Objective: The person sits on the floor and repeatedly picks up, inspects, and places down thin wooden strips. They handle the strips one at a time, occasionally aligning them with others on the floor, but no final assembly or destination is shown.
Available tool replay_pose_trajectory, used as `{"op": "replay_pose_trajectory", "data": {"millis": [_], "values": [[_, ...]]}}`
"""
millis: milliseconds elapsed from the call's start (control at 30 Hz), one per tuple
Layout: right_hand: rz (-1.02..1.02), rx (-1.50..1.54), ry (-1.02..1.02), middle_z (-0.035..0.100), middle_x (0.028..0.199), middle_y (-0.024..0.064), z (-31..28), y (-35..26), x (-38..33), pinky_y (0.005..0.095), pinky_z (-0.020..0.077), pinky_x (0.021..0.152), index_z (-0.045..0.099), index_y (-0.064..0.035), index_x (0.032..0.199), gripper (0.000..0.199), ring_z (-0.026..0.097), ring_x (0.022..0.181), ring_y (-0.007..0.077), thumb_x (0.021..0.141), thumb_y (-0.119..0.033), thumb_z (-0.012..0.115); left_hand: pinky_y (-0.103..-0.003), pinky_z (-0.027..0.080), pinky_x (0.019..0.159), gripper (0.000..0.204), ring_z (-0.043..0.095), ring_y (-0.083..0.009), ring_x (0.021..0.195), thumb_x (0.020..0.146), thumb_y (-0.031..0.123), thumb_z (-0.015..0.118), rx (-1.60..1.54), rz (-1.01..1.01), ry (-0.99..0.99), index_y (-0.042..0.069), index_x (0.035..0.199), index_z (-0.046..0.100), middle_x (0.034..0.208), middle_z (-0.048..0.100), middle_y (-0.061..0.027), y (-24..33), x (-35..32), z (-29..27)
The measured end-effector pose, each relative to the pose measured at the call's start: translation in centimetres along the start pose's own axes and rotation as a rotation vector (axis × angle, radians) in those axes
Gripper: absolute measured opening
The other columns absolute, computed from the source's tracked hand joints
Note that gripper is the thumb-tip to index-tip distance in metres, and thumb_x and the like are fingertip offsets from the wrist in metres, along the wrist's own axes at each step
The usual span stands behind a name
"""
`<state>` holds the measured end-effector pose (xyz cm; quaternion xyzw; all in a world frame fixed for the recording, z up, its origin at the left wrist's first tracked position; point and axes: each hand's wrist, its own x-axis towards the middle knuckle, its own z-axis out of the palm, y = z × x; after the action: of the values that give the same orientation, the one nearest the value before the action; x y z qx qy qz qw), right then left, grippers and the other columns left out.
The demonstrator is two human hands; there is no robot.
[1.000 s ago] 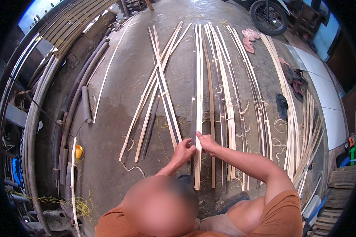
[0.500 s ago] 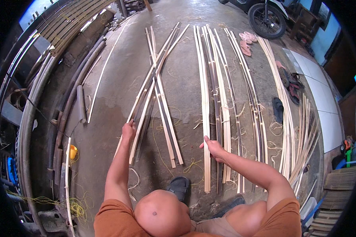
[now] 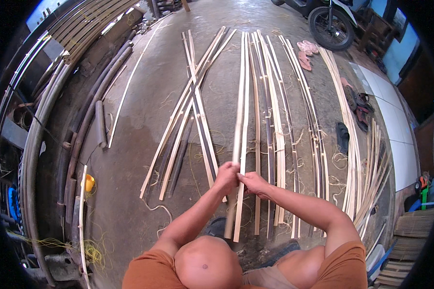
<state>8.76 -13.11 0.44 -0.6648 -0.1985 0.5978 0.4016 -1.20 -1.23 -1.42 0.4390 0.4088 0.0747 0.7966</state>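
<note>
Long bamboo strips lie lengthwise on the concrete floor before me. My left hand is closed round the lower part of a pale bamboo strip, whose near end is blurred. Right beside it, my right hand grips another pale bamboo strip with its thumb toward the left hand. The hands nearly touch. On the left rests a crossed bundle of pale and dark bamboo strips. More bamboo strips run side by side just right of my hands, some with peeled fibres hanging off.
Bamboo poles and a yellow cup are at the left, near tangled yellow string. Sandals and a fan of thin strips lie right, beside white tiles. A motorbike wheel stands far right.
My left hand has left the crossed strips and come right, beside my right hand. The two pale strips there have shifted left and parted from the others. The view has moved slightly.
</note>
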Motion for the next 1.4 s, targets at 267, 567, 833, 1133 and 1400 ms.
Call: {"op": "replay_pose_trajectory", "data": {"millis": [267, 567, 833, 1133, 1400], "values": [[0.105, 0.128, 0.022, 0.069, 0.094, 0.0037, -2.0, 2.4, -2.2, 0.0323, 0.049, 0.069, 0.068, -0.006, 0.11, 0.048, 0.058, 0.077, 0.0119, 0.105, -0.048, 0.044, -0.023, 0.048, 0.047, 0.023, 0.056, -0.0078, 0.056, 0.103, 0.023, 0.053, 0.007, 0.442, 0.274, 0.003, 0.101, 0.064, 0.081, 0.061, -0.002, 6.7, 3.0, -4.2], [0.072, 0.126, -0.049, 0.06, 0.088, 0.0004, -0.9, 0.8, -2.5, 0.0313, 0.0492, 0.066, 0.068, -0.0089, 0.105, 0.045, 0.055, 0.074, 0.0109, 0.105, -0.047, 0.044, -0.036, 0.056, 0.059, 0.025, 0.066, -0.0206, 0.068, 0.097, 0.021, 0.059, -0.044, 0.226, 0.478, -0.004, 0.095, 0.062, 0.084, 0.065, -0.0119, 7.1, 15.2, -12.8], [-0.378, -0.206, 0.079, 0.06, 0.075, 0.0053, -0.8, 2.1, -2.9, 0.0341, 0.0471, 0.066, 0.066, -0.0031, 0.094, 0.048, 0.057, 0.071, 0.0158, 0.105, -0.045, 0.046, -0.042, 0.048, 0.097, 0.053, 0.063, -0.027, 0.106, 0.106, 0.041, 0.044, 0.162, 0.289, -0.096, 0.004, 0.144, 0.044, 0.125, 0.061, -0.0185, 4.6, 3.7, 1.2], [-0.279, -0.352, -0.143, 0.067, 0.087, 0.0104, -0.3, -4.3, -1.5, 0.0356, 0.0533, 0.07, 0.062, -0.0003, 0.104, 0.061, 0.066, 0.075, 0.0183, 0.103, -0.058, 0.04, -0.025, 0.04, 0.047, 0.036, 0.047, -0.0071, 0.056, 0.102, 0.021, 0.054, 0.483, 0.572, 0.332, 0.002, 0.133, 0.058, 0.071, 0.054, 0.0023, 7.1, 6.8, -7.2], [-0.134, -0.451, 0.131, 0.066, 0.097, 0.0067, -13.6, 4.0, -13.1, 0.0317, 0.0523, 0.077, 0.063, -0.0052, 0.114, 0.039, 0.063, 0.084, 0.0162, 0.104, -0.04, 0.048, -0.047, 0.052, 0.085, 0.034, 0.067, -0.0414, 0.099, 0.091, 0.016, 0.054, 1.223, 0.33, 0.425, -0.001, 0.118, 0.065, 0.103, 0.067, -0.0309, 11.1, 17.0, -27.8]]}}
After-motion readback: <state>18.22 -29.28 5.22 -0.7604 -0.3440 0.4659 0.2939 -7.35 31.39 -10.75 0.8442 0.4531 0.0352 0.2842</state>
